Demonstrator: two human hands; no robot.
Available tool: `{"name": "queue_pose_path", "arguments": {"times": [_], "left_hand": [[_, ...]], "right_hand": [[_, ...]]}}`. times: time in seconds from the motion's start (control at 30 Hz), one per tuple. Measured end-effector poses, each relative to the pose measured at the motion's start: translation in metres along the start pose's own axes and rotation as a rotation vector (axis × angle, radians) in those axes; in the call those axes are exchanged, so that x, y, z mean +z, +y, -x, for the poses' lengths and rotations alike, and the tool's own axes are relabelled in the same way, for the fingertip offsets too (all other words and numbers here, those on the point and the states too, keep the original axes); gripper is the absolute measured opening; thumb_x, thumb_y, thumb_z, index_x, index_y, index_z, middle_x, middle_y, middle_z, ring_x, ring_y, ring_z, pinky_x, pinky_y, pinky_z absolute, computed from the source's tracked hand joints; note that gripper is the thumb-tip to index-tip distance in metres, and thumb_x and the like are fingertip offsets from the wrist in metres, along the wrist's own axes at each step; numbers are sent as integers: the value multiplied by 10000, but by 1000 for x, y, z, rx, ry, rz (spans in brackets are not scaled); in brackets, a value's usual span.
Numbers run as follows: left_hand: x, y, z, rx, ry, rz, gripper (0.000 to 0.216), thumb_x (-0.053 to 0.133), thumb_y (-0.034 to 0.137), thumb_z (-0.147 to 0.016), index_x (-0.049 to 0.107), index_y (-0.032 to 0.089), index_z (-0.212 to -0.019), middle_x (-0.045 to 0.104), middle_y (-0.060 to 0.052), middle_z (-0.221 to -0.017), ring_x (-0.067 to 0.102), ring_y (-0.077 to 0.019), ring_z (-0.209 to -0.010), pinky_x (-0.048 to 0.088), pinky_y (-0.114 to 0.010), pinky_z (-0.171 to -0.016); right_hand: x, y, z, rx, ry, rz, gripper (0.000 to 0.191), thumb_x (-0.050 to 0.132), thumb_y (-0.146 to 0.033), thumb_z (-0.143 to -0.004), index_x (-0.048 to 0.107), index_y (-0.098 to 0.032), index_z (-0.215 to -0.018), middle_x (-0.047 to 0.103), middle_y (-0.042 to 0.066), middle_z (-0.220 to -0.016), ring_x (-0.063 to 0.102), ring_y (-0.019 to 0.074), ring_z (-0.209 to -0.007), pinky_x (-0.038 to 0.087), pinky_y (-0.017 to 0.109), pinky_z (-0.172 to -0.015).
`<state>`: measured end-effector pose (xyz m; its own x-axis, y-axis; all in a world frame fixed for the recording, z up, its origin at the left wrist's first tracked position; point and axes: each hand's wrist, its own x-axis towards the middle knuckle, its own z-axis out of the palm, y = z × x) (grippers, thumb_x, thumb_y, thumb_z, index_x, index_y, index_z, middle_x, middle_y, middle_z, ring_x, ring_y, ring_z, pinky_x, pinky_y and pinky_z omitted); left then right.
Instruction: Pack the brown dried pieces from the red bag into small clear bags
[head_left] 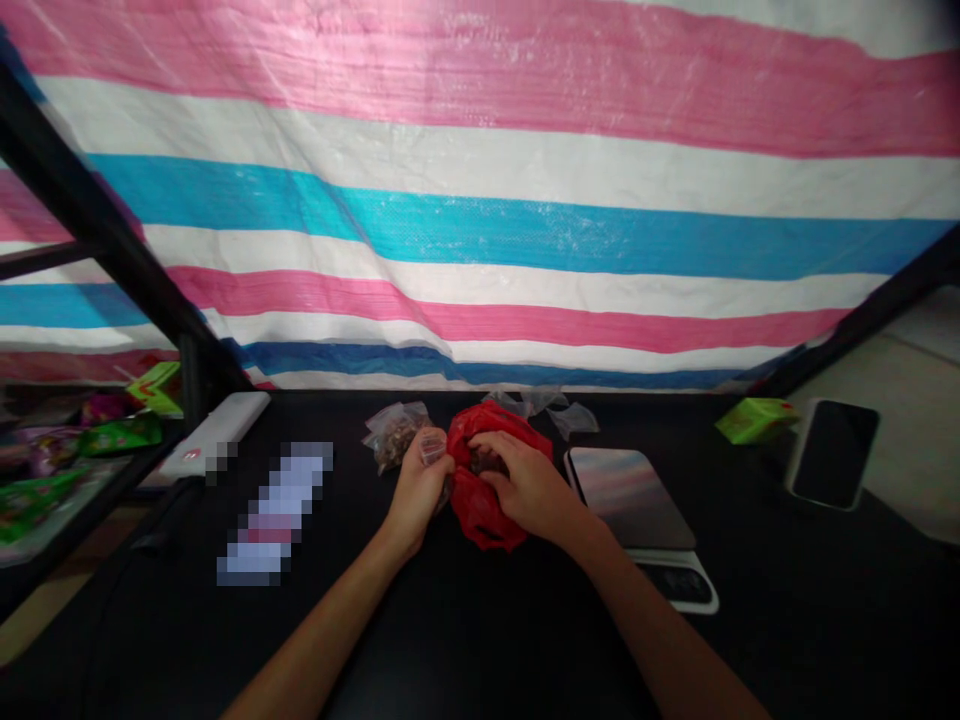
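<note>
A red plastic bag [491, 520] lies open on the black table, with small brown pieces [487, 460] in its mouth. My right hand [529, 485] reaches into that mouth from the right, its fingers curled over the pieces; what lies between the fingertips is too dark to make out. At the bag's left edge, my left hand [421, 480] is closed round a small clear plastic bag [433, 447], whose top sticks out above the fist. Just behind the left hand rests another clear bag [396, 434] filled with brown pieces.
Right of the red bag sits a kitchen scale [637, 500]. Clear plastic bags [574, 418] lie behind. Further right are a green box [757, 420] and an upright phone [836, 453]. On the left are a blurred phone-like screen [277, 515] and a white device [217, 435]. A striped sheet [487, 230] hangs behind.
</note>
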<state>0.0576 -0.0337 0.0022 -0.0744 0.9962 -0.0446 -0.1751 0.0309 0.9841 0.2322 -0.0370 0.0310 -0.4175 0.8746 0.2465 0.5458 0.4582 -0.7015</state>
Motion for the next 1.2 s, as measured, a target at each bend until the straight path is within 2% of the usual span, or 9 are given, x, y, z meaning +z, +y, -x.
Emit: {"name": "queue_pose_path", "arguments": {"times": [0.13, 0.23, 0.33, 0.43, 0.6, 0.77, 0.87, 1.07, 1.2], "left_hand": [[-5, 1, -3, 260, -44, -207, 259, 560, 85, -689, 495, 214, -905, 513, 37, -803, 525, -122, -726, 436, -228, -685], [-7, 3, -2, 405, -13, -407, 197, 586, 112, -776, 515, 214, -929, 526, 23, -839, 532, -128, -750, 435, -239, -716], [-7, 2, 0, 432, -2, -547, 121, 593, 168, -851, 555, 215, -956, 577, 4, -868, 560, -141, -769, 434, -253, -724], [-6, -2, 2, 408, -63, -603, 99, 592, 206, -886, 582, 225, -983, 622, -1, -878, 589, -152, -770, 443, -264, -723], [-7, -5, 3, 409, -110, -667, 156, 606, 228, -893, 607, 233, -1049, 677, -27, -954, 645, -197, -863, 469, -300, -767], [-5, -4, 5, 428, -112, -658, 249, 666, 232, -852, 610, 237, -1095, 693, -47, -1049, 658, -238, -976, 482, -344, -863], [-3, -3, 6, 444, -95, -630, 238, 665, 279, -873, 604, 230, -1097, 683, -52, -1068, 649, -227, -982, 480, -342, -885], [-4, -1, 6, 418, -45, -649, 153, 644, 299, -884, 566, 227, -994, 625, -9, -904, 598, -178, -804, 445, -294, -751], [-6, 0, 6, 402, 32, -673, 165, 646, 279, -867, 506, 223, -934, 563, 7, -845, 551, -166, -755, 411, -288, -723]], "right_hand": [[-2, 5, -2, 45, 24, -175, 480, 547, -12, -823, 608, -241, -1241, 712, 56, -1168, 680, 199, -1081, 527, 363, -999], [-8, 13, -5, 60, 71, -295, 459, 528, -28, -830, 581, -234, -1236, 714, 53, -1133, 691, 186, -1068, 538, 371, -1003], [-13, 17, -7, 70, 104, -417, 417, 529, -66, -850, 552, -232, -1232, 694, 64, -1190, 685, 179, -1115, 535, 372, -1027], [-16, 13, -6, 59, 113, -476, 388, 558, -104, -867, 541, -239, -1230, 679, 66, -1218, 687, 178, -1122, 543, 363, -1020], [-10, -5, -1, -44, 138, -295, 433, 622, -122, -878, 562, -266, -1282, 669, 60, -1275, 662, 200, -1166, 526, 388, -1056], [0, -11, 4, -317, 109, 37, 483, 462, -100, -970, 547, -288, -1406, 627, 67, -1383, 552, 225, -1333, 420, 468, -1179], [2, -10, 4, -383, 133, 108, 518, 402, -93, -992, 504, -284, -1463, 603, 66, -1422, 528, 216, -1364, 409, 461, -1190], [-14, -5, 1, -247, 219, 149, 468, 460, -130, -982, 532, -283, -1418, 614, 68, -1397, 549, 225, -1327, 426, 436, -1158], [-26, 5, 0, -127, 54, 233, 478, 546, -74, -888, 593, -248, -1332, 662, 71, -1315, 587, 239, -1248, 433, 418, -1120]]}}
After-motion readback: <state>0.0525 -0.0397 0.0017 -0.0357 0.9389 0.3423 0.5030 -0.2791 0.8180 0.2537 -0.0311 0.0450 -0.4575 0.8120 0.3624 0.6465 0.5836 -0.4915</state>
